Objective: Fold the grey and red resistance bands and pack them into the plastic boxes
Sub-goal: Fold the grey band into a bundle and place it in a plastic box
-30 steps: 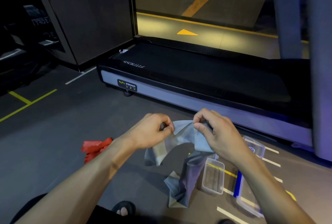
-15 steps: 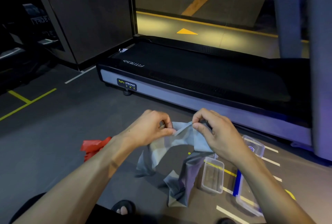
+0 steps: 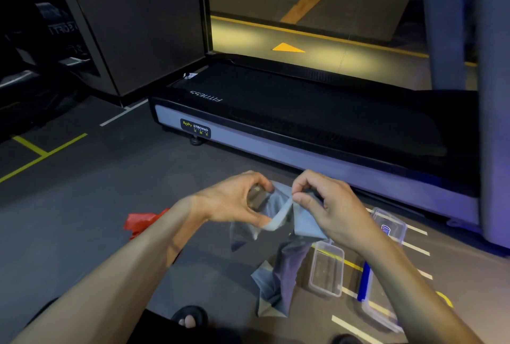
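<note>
I hold the grey resistance band (image 3: 284,269) up over the dark floor. My left hand (image 3: 234,201) pinches its upper edge between thumb and fingers, and my right hand (image 3: 328,205) pinches the same edge close beside it. The band's long tail hangs down and bunches on the floor. The red resistance band (image 3: 138,223) lies crumpled on the floor, partly hidden behind my left forearm. A small clear plastic box (image 3: 327,270) stands open on the floor under my right wrist. Another clear box (image 3: 390,223) lies farther right.
A black treadmill (image 3: 303,125) with a silver side rail runs across the floor just beyond my hands. A larger clear container with a blue edge (image 3: 364,281) lies at the lower right. My sandalled foot (image 3: 190,318) shows at the bottom. Yellow and white lines mark the floor.
My left hand has shifted its pinch along the band's upper edge and opened a gap under its fingers. The hanging left fold has drawn up shorter. My right hand has barely moved.
</note>
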Available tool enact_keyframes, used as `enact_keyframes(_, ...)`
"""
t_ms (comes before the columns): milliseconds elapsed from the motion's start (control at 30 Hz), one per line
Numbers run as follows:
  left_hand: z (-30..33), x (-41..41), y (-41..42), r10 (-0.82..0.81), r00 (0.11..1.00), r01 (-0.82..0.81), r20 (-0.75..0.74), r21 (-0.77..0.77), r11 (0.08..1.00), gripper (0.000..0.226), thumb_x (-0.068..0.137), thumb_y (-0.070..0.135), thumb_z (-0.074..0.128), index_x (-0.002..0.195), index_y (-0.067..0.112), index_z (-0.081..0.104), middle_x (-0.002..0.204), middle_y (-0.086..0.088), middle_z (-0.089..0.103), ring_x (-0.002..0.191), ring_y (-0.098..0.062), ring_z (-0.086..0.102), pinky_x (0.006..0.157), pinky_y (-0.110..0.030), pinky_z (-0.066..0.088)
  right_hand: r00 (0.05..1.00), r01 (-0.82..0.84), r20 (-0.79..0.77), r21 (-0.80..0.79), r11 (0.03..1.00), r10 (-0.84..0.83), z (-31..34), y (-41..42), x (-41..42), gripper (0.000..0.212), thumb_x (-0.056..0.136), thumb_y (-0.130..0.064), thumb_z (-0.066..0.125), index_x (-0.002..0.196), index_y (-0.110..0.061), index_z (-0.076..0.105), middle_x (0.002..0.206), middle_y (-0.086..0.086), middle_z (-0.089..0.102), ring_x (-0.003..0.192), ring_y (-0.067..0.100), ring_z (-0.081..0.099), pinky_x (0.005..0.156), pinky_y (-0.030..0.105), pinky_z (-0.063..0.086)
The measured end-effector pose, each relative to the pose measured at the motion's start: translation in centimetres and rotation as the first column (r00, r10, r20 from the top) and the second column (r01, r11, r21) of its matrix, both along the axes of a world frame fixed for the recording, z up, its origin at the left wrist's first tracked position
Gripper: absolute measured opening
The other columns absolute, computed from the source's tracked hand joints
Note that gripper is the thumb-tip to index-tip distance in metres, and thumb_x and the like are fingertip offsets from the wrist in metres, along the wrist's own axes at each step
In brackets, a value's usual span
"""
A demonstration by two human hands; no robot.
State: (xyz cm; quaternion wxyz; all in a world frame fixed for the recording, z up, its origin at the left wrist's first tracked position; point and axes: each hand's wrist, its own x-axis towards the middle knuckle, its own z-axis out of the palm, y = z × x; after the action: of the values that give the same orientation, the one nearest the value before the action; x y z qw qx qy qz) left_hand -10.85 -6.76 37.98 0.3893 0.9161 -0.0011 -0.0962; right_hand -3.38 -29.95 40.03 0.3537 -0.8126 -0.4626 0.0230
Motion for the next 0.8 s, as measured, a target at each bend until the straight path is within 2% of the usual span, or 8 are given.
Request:
enact_keyframes(67,-0.3,0.1,0.3,0.019,0.999,-0.018,0.034,-0.014,1.0,0.027,0.084,0.027,0.081,0.109,0.031,0.07,0.096,0.011,0.068,0.081,-0.004,0.062,0.083,-0.03,0.053,0.999,0.026,-0.019,0.025,0.999,-0.026,0.1,-0.2,0.2,0.014,0.096,-0.013,0.067,0.092,-0.024,0.059,0.084,-0.014,0.063,0.085,0.006,0.059,0.071,0.013,0.038)
enact_keyframes(133,-0.4,0.0,0.5,0.033,0.994,-0.036,0.103,0.033,0.999,0.009,0.09,0.022,0.073,0.094,0.03,0.074,0.084,0.015,0.072,0.071,0.004,0.062,0.077,-0.022,0.051,0.998,0.042,-0.047,0.048,0.998,-0.04,0.3,-0.3,0.3,0.014,0.096,-0.011,0.067,0.092,-0.022,0.06,0.082,-0.013,0.063,0.082,0.007,0.06,0.07,0.012,0.038)
enact_keyframes(233,0.0,-0.2,0.6,0.034,0.988,-0.052,0.148,0.118,0.992,0.016,0.085,0.019,0.076,0.097,0.03,0.075,0.092,0.017,0.074,0.085,0.003,0.067,0.083,-0.017,0.05,0.998,0.035,-0.059,0.029,0.999,-0.033,0.4,-0.3,0.3,0.013,0.096,-0.013,0.067,0.091,-0.022,0.061,0.082,-0.013,0.064,0.081,0.007,0.06,0.069,0.012,0.038)
enact_keyframes(333,0.2,-0.4,0.4,-0.004,0.999,0.006,-0.05,0.04,0.999,0.049,0.078,0.018,0.083,0.122,0.028,0.063,0.103,0.011,0.068,0.089,-0.006,0.065,0.081,-0.018,0.051,0.998,0.011,-0.059,-0.008,1.0,-0.012,0.2,-0.1,0.2,0.012,0.096,-0.015,0.068,0.091,-0.024,0.061,0.083,-0.014,0.064,0.082,0.007,0.06,0.069,0.014,0.04)
enact_keyframes(467,-0.1,-0.5,0.6,-0.062,0.992,0.073,-0.114,0.096,0.993,0.067,0.074,0.027,0.087,0.129,0.034,0.05,0.117,0.003,0.062,0.106,-0.017,0.061,0.092,-0.033,0.051,0.996,-0.023,-0.081,-0.026,0.999,0.02,0.1,0.0,0.0,0.013,0.094,-0.014,0.069,0.09,-0.024,0.063,0.082,-0.016,0.064,0.078,0.006,0.059,0.068,0.016,0.04)
enact_keyframes(533,-0.3,-0.3,1.0,-0.067,0.989,0.08,-0.134,0.088,0.993,0.066,0.072,0.029,0.087,0.127,0.037,0.052,0.118,0.005,0.063,0.108,-0.017,0.062,0.095,-0.036,0.051,0.995,-0.028,-0.093,-0.031,0.999,0.025,0.0,-0.1,0.1,0.012,0.095,-0.015,0.069,0.09,-0.024,0.063,0.082,-0.014,0.064,0.077,0.007,0.058,0.068,0.016,0.04)
enact_keyframes(667,-1.2,-0.1,1.9,-0.093,0.99,0.093,-0.102,0.0,0.996,0.043,0.074,0.027,0.074,0.113,0.039,0.064,0.116,0.007,0.071,0.112,-0.021,0.066,0.102,-0.044,0.051,0.996,-0.002,-0.092,-0.037,0.999,-0.001,-0.1,-0.4,0.5,0.013,0.095,-0.016,0.069,0.09,-0.025,0.062,0.082,-0.012,0.064,0.078,0.01,0.059,0.069,0.018,0.042)
enact_keyframes(800,-1.6,-0.4,2.2,-0.062,0.998,0.061,-0.008,-0.099,0.993,0.025,0.092,-0.001,0.061,0.099,0.021,0.071,0.105,0.0,0.074,0.097,-0.018,0.069,0.096,-0.038,0.052,0.995,0.018,-0.096,0.004,1.0,-0.018,0.3,-0.6,0.8,0.014,0.095,-0.014,0.068,0.09,-0.024,0.062,0.082,-0.014,0.063,0.078,0.008,0.059,0.069,0.014,0.039)
